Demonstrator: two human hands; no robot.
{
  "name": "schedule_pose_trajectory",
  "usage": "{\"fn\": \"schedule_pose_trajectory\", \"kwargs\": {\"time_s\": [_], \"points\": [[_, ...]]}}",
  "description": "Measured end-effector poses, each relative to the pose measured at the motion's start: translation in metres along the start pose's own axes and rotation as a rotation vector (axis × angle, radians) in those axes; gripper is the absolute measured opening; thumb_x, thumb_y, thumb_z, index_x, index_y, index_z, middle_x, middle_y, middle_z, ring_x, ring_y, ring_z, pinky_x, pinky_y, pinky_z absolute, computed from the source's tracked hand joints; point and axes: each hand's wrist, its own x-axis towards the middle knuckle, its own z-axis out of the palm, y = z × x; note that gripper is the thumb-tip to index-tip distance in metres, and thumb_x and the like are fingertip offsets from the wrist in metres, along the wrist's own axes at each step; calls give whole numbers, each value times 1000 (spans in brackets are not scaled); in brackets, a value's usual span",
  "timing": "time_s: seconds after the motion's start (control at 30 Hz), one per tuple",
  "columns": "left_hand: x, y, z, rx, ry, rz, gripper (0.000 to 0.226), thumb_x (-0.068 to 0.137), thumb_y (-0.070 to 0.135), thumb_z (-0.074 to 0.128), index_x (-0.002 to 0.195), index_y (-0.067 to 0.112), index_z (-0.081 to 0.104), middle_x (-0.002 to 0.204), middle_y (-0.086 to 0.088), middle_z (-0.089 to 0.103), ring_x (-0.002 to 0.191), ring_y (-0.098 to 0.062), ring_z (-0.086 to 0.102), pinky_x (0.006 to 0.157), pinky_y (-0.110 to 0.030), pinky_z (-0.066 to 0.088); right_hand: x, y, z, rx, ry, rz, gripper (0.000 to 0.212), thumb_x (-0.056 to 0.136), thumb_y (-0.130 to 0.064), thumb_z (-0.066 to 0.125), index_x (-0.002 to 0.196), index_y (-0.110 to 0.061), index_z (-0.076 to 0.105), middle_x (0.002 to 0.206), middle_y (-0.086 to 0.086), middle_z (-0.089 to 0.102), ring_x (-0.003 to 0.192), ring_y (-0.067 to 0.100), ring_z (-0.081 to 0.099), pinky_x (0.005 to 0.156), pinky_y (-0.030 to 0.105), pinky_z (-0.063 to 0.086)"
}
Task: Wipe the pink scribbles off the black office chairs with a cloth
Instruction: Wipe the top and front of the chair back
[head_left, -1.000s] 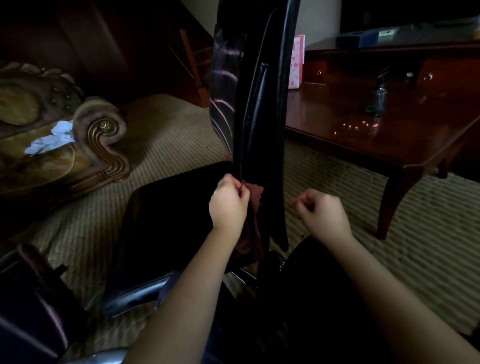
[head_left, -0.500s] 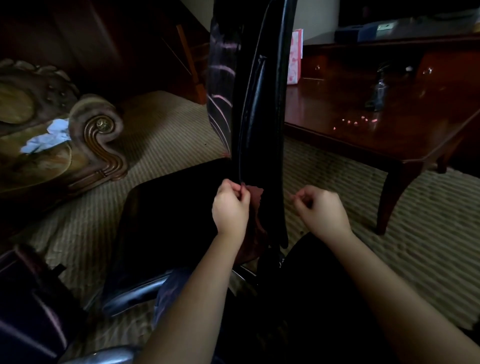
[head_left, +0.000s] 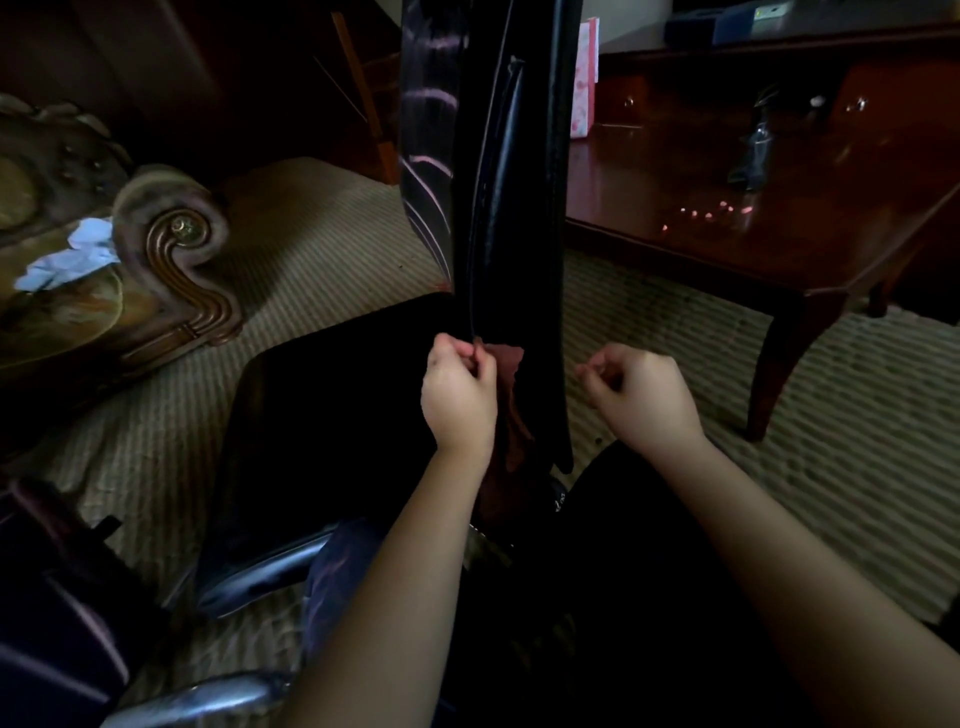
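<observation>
Pink scribbles (head_left: 428, 166) show on the front face of the black office chair's backrest (head_left: 514, 208), which stands edge-on in the middle. The left hand (head_left: 460, 400) pinches a reddish cloth (head_left: 511, 384) at its lower edge. The right hand (head_left: 644, 400) is a curled fist beside it and seems to hold nothing. Wiping seems in progress; next the cloth must go up to the marks. Darkness hides the seat (head_left: 337, 415) and the lower part of the cloth.

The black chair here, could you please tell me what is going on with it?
A person is cleaning the black office chair. The left hand grips a reddish cloth against the lower edge of the backrest. The right hand is curled beside the backrest, holding nothing that I can see. Pink scribbles show higher up on the backrest's front, not yet wiped.
</observation>
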Motion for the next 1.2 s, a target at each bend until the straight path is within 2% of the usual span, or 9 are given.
{"fn": "schedule_pose_trajectory", "kwargs": {"time_s": [0.17,0.33,0.47,0.67,0.83,0.93,1.03,1.1,1.2], "points": [[-1,-5,2,46,-100,16,12,86,20,63,81,14,53,80,-1,63,71,-17,60,58,-22,34,-3,-2,-2,-52,-13,3,12,90,-31,62,82,-22,64,62,-7,59,57,11,55,50,23,37],[17,6,-11,-51,54,124,15,86,22,64,77,12,57,71,-1,64,64,-16,59,59,-26,41,-6,-10,4,-238,-103,-135,17,93,-31,55,95,-17,65,77,-2,68,67,19,63,54,29,48],[12,-1,-4,-66,37,93,14,87,20,64,81,10,56,73,-6,64,64,-20,62,57,-23,39,-4,-13,7,-235,-85,-143,18,94,-32,54,94,-17,64,74,-1,67,66,20,63,53,29,47],[-9,-32,9,71,-323,2,11,85,26,67,81,20,59,80,0,67,74,-19,66,66,-32,52,-6,-15,23,-300,-93,-164,20,94,-33,52,102,-18,62,83,2,68,74,20,64,60,35,53],[-21,-43,-4,-339,-426,-74,19,82,11,71,75,26,62,72,6,65,70,-10,64,67,-43,56,-21,-17,59,-134,-177,-45,31,90,-36,60,117,-21,62,104,4,70,95,24,66,73,34,53],[-11,-35,-14,-364,-474,-39,21,83,8,70,78,27,66,74,9,67,73,-8,65,72,-44,57,-27,-19,74,-18,-88,-11,25,92,-33,59,108,-16,67,93,8,72,86,28,68,67,38,53],[6,-35,-26,-329,-447,34,5,84,26,68,83,22,70,76,6,70,74,-9,68,76,-43,56,-19,-25,75,-33,91,-18,27,93,-34,58,90,-9,67,76,14,70,70,33,67,56,35,48],[21,-34,-37,-255,-350,64,27,83,46,58,81,21,68,73,4,71,68,-12,68,73,-40,56,-9,-38,76,-86,183,-65,33,94,-34,58,80,-5,64,65,19,66,58,37,64,48,34,43],[45,-19,-50,-35,-298,180,30,88,49,57,80,20,63,69,5,67,65,-13,64,67,-34,53,0,-60,85,-105,233,-112,30,92,-32,61,81,-4,65,60,18,64,50,36,62,44,31,42]]}}
